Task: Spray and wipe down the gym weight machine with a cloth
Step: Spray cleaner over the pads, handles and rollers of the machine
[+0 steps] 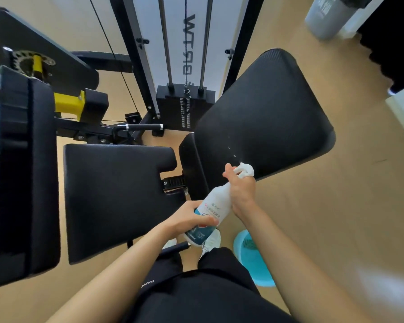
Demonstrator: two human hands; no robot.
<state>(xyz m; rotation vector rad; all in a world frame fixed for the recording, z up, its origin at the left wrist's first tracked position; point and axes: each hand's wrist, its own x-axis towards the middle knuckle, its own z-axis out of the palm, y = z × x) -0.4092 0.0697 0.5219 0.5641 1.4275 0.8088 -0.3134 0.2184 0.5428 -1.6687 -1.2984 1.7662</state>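
Observation:
A white spray bottle (216,203) with a blue label is held tilted over the weight machine. My left hand (189,217) grips its lower body. My right hand (239,187) grips the neck, fingers curled on the white trigger head (245,170). The nozzle points at the black back pad (266,113), and a few droplets (231,151) hang in the air near the pad's lower edge. The black seat pad (117,197) lies to the left of my hands. No cloth is clearly visible.
A blue basin (252,259) with something dark inside stands on the tan floor by my right foot. The weight stack (184,108) and its guide rods rise behind the pads. Another black pad (21,173) and yellow adjuster (68,104) are at the left.

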